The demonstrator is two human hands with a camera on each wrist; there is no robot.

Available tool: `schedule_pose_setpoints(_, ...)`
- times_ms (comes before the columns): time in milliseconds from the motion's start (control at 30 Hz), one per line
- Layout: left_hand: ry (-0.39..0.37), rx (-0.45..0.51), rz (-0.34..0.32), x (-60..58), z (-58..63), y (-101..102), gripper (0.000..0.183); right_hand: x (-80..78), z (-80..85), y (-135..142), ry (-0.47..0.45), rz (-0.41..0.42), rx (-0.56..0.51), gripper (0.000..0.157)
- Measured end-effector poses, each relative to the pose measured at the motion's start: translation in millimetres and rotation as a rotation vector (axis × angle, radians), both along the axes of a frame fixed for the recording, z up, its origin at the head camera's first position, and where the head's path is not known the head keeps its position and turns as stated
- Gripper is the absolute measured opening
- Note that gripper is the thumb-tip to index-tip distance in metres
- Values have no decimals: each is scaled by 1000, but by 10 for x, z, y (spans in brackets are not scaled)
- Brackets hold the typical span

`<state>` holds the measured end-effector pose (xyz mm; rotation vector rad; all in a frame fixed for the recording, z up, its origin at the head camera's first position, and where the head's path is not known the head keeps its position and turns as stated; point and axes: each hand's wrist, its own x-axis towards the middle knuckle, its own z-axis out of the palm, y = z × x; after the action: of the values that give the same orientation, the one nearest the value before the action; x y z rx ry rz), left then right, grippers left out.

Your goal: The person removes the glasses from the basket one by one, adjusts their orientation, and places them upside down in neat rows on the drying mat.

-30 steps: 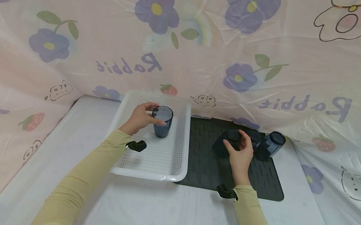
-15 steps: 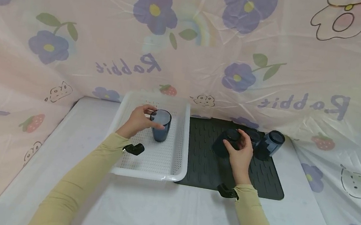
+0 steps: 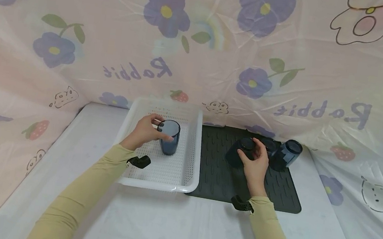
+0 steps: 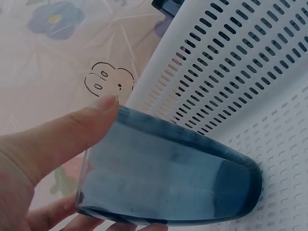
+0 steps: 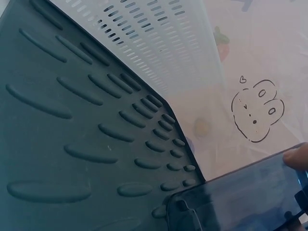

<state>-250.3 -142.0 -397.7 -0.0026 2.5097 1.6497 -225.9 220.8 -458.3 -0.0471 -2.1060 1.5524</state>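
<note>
My left hand [image 3: 143,131] grips a blue tinted drinking glass [image 3: 169,144] near its rim, thumb on one side and fingers on the other. The glass is mouth up over the floor of a white perforated plastic basket [image 3: 197,164]; in the left wrist view its base overlaps the basket floor. On the dark ribbed mat [image 3: 209,180], my right hand [image 3: 257,166] has its thumb and fingers around the upper part of another dark blue glass [image 3: 234,156], which is bottom up. Only part of that glass and a fingertip show in the right wrist view.
Two more glasses stand bottom up at the mat's right side: one [image 3: 286,155] in plain sight, the other [image 3: 270,145] partly behind my right hand. A flower-printed curtain [image 3: 202,64] hangs close behind basket and mat. White table surface [image 3: 177,226] lies in front.
My left hand and its glass have come a little nearer to me and slightly left inside the basket. The right hand and its glass have stayed in place.
</note>
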Motion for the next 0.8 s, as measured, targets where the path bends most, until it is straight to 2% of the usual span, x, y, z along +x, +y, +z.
schedule_pose_setpoints(200,-36,43,33,21,21,-13,79,-2,-5,4,-1,5,-3,61)
schedule_pose_setpoints(433,-38,100,63,48,18,-42,91,1,-5,7,-10,3,11,61)
schedule_pose_setpoints(800,-67,123,81,64,-2,-53,83,4,-2,25,7,19,6,61)
